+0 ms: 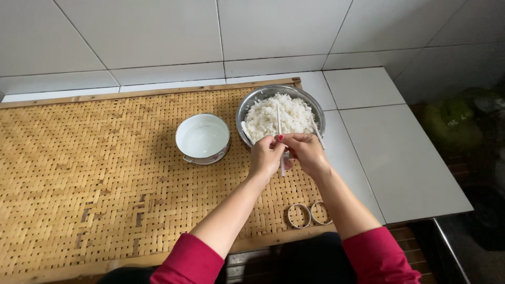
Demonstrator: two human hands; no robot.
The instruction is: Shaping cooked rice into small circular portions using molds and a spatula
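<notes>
A thin white stick (280,138) stands upright, pinched between the fingers of the left hand (265,156) and right hand (306,151), both clenched on it. Just beyond the fingertips sits a round steel bowl (251,102) heaped with grainy white cooked rice (279,115). Left of the fingers is a smooth white enamel bowl (203,139); near the wrists lie two metal rings (310,214). All rest on a woven bamboo mat (105,173) over a white tiled worktop (400,158), backed by a tiled wall (158,31).
</notes>
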